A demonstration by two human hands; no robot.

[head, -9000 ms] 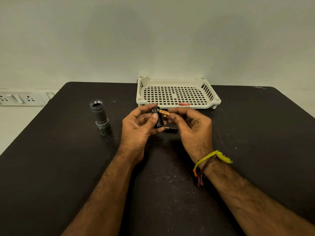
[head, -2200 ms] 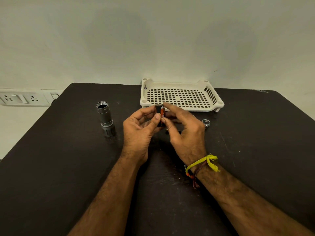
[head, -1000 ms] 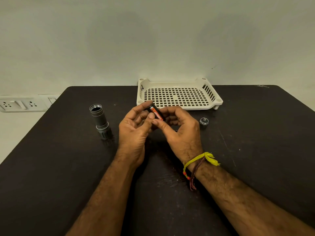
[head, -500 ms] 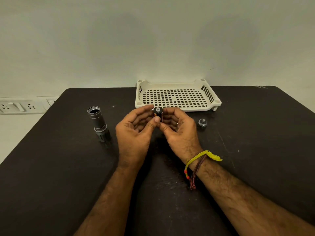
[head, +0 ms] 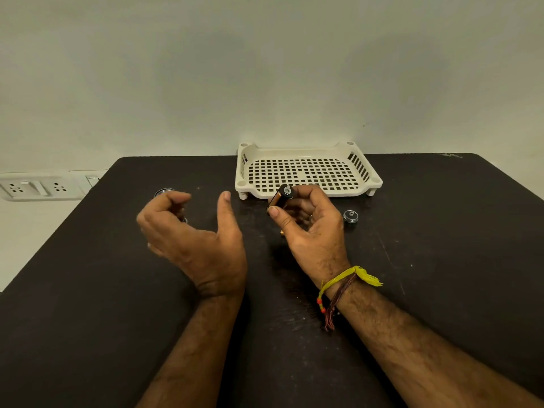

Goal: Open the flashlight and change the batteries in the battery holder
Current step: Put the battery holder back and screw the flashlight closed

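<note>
My right hand (head: 312, 231) pinches the black battery holder (head: 281, 197) between thumb and fingers, its metal end cap facing up and a copper-coloured battery showing along its side. My left hand (head: 191, 240) is off to the left, thumb spread and fingers loosely curled, holding nothing. It covers most of the grey flashlight body (head: 164, 191), of which only the top rim shows behind the fingers; I cannot tell whether they touch. The flashlight's tail cap (head: 350, 216) lies on the table right of my right hand. The tip of a loose battery (head: 282, 232) peeks out under my right hand.
A white perforated tray (head: 300, 150) stands at the back of the dark table (head: 88, 304), just behind my right hand. A wall socket strip (head: 38, 188) sits off the table's left edge.
My left hand has let go of the battery holder and moved left to the flashlight body. My right hand alone now holds the holder, tilted with its end cap up.
</note>
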